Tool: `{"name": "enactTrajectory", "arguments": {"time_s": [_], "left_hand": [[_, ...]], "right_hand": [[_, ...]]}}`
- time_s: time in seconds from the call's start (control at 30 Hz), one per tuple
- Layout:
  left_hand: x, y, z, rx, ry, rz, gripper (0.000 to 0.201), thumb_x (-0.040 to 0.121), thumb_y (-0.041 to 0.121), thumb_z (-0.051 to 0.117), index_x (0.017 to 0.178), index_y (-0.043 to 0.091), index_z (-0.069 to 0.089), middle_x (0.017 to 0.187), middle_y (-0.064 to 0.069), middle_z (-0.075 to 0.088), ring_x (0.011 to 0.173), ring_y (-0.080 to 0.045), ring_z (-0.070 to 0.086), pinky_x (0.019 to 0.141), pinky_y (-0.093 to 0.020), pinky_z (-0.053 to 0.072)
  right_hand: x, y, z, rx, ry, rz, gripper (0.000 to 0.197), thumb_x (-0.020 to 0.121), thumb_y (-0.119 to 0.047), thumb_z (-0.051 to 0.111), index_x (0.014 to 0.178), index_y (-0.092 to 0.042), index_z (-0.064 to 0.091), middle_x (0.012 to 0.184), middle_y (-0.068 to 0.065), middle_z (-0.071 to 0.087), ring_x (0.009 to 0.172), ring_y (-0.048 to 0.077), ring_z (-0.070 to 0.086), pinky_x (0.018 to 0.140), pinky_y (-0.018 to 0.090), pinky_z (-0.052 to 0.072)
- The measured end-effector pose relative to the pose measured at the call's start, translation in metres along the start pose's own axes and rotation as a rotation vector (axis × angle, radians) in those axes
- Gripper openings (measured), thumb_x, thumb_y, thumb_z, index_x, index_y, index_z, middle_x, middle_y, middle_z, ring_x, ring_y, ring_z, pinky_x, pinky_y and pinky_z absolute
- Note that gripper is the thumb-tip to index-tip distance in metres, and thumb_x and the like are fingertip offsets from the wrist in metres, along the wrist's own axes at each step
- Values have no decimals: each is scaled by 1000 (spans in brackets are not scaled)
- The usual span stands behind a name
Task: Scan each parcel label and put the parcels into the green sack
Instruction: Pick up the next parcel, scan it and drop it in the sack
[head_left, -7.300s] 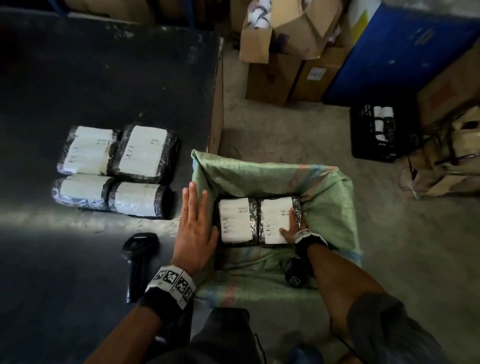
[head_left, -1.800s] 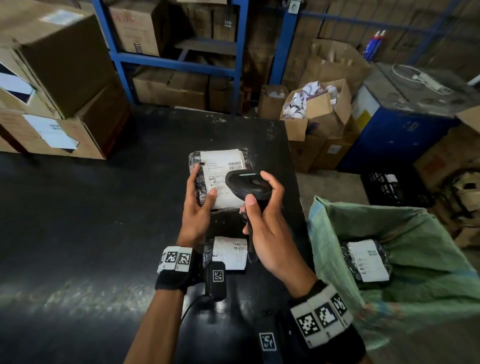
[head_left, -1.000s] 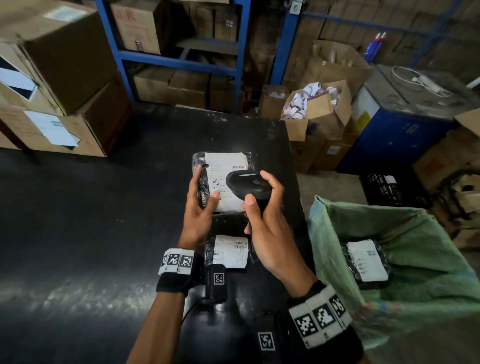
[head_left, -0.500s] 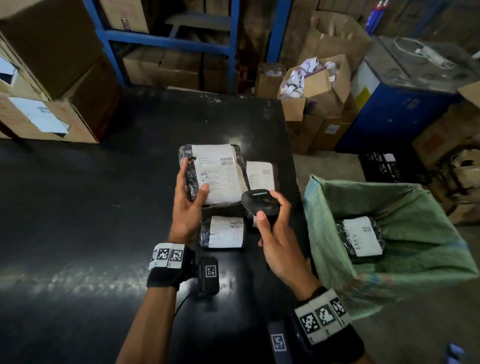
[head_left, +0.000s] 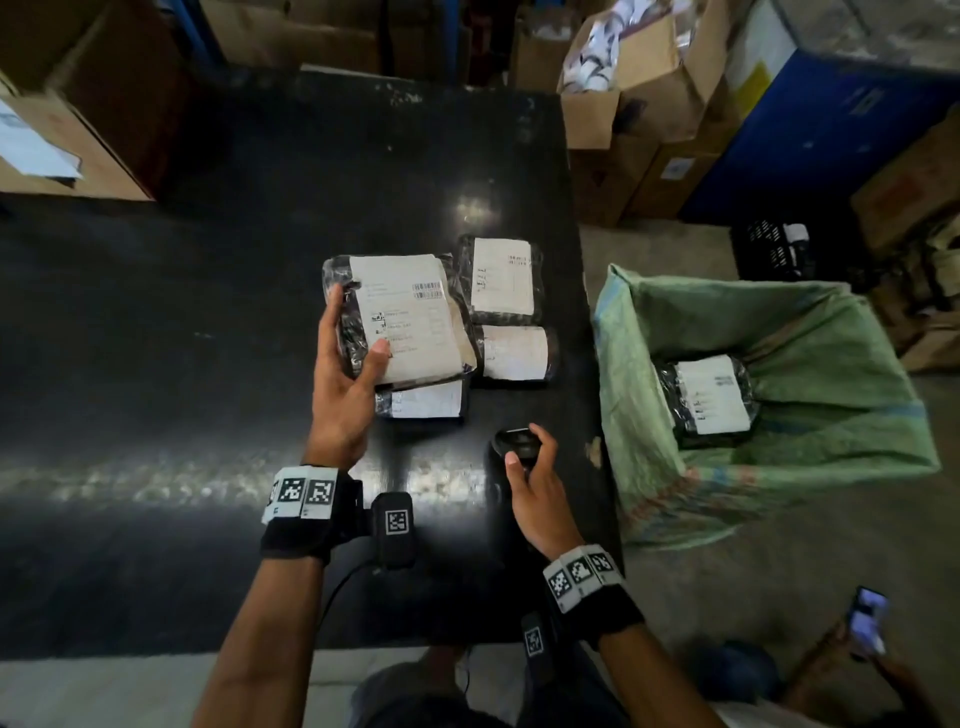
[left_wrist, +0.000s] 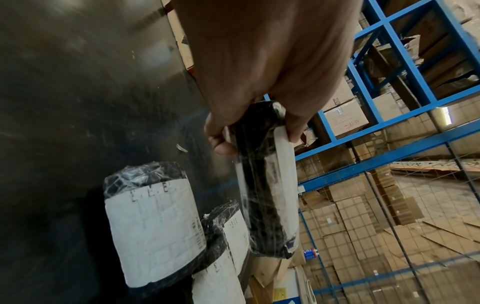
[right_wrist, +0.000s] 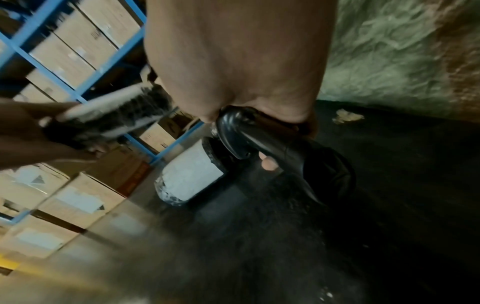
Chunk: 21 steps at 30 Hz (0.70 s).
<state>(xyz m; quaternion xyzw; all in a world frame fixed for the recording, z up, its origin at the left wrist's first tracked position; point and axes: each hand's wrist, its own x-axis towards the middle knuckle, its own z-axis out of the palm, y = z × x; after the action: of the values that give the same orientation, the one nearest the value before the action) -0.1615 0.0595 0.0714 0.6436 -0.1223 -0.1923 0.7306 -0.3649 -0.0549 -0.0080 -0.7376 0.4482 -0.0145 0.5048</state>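
My left hand (head_left: 348, 374) grips a black-wrapped parcel (head_left: 402, 322) with a white label, held above the black table (head_left: 208, 338); the same parcel (left_wrist: 267, 185) shows edge-on in the left wrist view. Three more labelled parcels lie on the table: one (head_left: 503, 280) at the back, one (head_left: 517, 353) in front of it, one (head_left: 426, 402) partly under the held parcel. My right hand (head_left: 530, 473) holds the black barcode scanner (head_left: 511, 447) low over the table's near right part; the scanner (right_wrist: 259, 139) is gripped by its handle. The green sack (head_left: 779, 467) stands open on the floor to the right, with a parcel (head_left: 709, 397) inside.
Cardboard boxes (head_left: 639, 67) are stacked behind and to the right of the table, beside a blue cabinet (head_left: 821, 135) and a black crate (head_left: 774, 249). More boxes (head_left: 62, 104) sit at the table's back left. Blue shelving (left_wrist: 389, 82) stands behind. Someone's hand with a phone (head_left: 865, 621) shows at lower right.
My right hand has lowered the scanner from beside the held parcel down toward the table's near edge. The left hand still holds the parcel up, and my head has tilted downward.
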Motion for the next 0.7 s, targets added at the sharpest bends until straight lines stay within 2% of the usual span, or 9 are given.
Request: {"name": "enactTrajectory", "arguments": {"time_s": [0.07, 0.13, 0.27, 0.37, 0.47, 0.53, 0.6, 0.67, 0.7], "left_hand": [[-5, 1, 2, 3, 0, 3, 73, 101, -3, 56, 162, 21, 24, 160, -8, 43, 144, -24, 48, 116, -56, 42], [-10, 4, 5, 2, 0, 7, 74, 101, -3, 56, 162, 23, 24, 161, -7, 43, 145, -25, 47, 116, -58, 41], [-20, 10, 11, 0, -7, 13, 75, 101, -4, 55, 162, 24, 22, 161, -6, 43, 145, -25, 47, 116, -59, 41], [-26, 17, 19, -6, -25, 25, 75, 102, -4, 54, 162, 24, 21, 160, -7, 43, 145, -25, 47, 116, -56, 43], [-29, 23, 31, -17, -50, 25, 74, 102, -4, 53, 162, 24, 21, 159, -6, 45, 143, -23, 49, 115, -51, 46], [-31, 27, 42, -21, -60, 21, 75, 102, -3, 54, 162, 27, 22, 158, -4, 46, 143, -22, 50, 113, -50, 47], [-31, 30, 55, -30, -72, 15, 75, 101, -2, 56, 161, 33, 25, 158, -2, 47, 142, -22, 51, 112, -54, 47], [-33, 32, 72, -44, -86, 8, 75, 101, 0, 57, 160, 36, 28, 157, 1, 48, 142, -22, 51, 111, -59, 46], [-34, 34, 81, -49, -93, 8, 75, 101, 0, 57, 159, 37, 28, 156, 2, 50, 141, -21, 52, 111, -61, 46]], "right_hand": [[6, 9, 6, -13, -11, 18, 55, 95, -53, 40, 144, -35, 22, 134, 9, 57, 119, 30, 58, 104, 45, 45], [10, 13, 9, -8, -27, 37, 52, 100, -40, 43, 147, -30, 23, 134, 10, 57, 118, 32, 59, 102, 42, 46], [14, 18, 11, 6, -31, 66, 53, 102, -34, 43, 150, -25, 23, 140, 12, 51, 122, 32, 56, 100, 35, 42], [15, 21, 8, -14, -38, 61, 59, 100, -38, 46, 152, -26, 21, 147, 16, 41, 130, 34, 47, 107, 40, 38], [17, 19, -9, -57, -36, 95, 64, 96, -51, 46, 151, -39, 15, 146, 18, 35, 131, 39, 42, 110, 49, 36], [20, 7, -34, -14, 20, 21, 59, 98, -49, 45, 150, -45, 17, 146, 16, 36, 132, 36, 41, 110, 48, 35], [22, -15, -64, 59, 53, -118, 50, 100, -48, 40, 144, -58, 18, 144, 11, 43, 128, 29, 47, 111, 45, 36], [26, -42, -95, 111, 53, -248, 44, 102, -48, 34, 137, -69, 16, 129, 6, 54, 111, 18, 56, 105, 40, 40], [30, -54, -110, 135, 45, -311, 44, 103, -47, 33, 139, -66, 18, 118, 3, 57, 99, 12, 56, 101, 37, 41]]}}
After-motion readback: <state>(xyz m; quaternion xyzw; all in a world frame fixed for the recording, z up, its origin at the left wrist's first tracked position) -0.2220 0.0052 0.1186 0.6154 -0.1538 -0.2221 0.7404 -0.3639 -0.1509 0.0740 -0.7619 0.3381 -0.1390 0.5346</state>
